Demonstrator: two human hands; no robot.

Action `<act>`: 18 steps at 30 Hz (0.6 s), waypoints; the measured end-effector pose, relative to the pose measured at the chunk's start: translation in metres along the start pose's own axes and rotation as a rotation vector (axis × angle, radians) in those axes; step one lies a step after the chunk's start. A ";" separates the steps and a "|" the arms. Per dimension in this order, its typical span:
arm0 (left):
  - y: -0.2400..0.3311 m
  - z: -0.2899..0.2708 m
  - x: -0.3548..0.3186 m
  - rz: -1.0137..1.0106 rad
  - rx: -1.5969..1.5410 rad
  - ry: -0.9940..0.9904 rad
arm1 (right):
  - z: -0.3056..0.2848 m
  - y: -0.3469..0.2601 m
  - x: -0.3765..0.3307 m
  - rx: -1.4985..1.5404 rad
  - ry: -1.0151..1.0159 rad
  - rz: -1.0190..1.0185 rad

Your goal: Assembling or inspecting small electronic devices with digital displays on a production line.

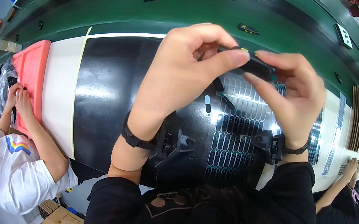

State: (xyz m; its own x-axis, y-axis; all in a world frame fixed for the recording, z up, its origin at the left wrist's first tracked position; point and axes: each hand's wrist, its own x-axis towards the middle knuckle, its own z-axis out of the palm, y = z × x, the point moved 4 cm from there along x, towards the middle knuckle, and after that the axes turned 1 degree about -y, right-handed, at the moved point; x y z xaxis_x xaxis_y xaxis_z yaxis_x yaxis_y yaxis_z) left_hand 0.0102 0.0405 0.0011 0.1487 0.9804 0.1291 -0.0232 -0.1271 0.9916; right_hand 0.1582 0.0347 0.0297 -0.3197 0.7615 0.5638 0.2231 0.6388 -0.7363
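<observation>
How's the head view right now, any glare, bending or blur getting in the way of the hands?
Head view: glare streaks the glossy black mat and the slotted sheet; fisheye bends the green belt toward the rim, with dark corners; both hands, left and right, and the small black part they pinch look sharp.

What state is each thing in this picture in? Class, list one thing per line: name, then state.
small black part: held up off the table, pinched between both hands.
left hand: closed on the part's left end.
right hand: closed on its right end.
sheet of slotted pieces: flat on the black mat, some slots empty.
pink tray: flat at the table's left end.
</observation>
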 end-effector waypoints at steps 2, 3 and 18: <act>-0.002 -0.008 -0.001 0.031 0.079 0.034 | 0.006 0.004 0.005 0.097 -0.049 0.107; -0.004 -0.013 -0.002 0.051 0.154 0.061 | 0.012 0.010 0.008 0.192 -0.098 0.229; 0.022 -0.068 -0.003 0.227 0.587 0.413 | 0.090 0.314 0.166 -0.889 -0.504 0.330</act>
State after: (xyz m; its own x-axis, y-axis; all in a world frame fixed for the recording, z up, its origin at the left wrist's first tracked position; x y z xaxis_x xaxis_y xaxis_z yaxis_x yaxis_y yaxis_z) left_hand -0.0583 0.0454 0.0222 -0.1821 0.8827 0.4332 0.5394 -0.2787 0.7946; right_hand 0.0923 0.3519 -0.1417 -0.4189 0.9078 0.0181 0.8930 0.4155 -0.1731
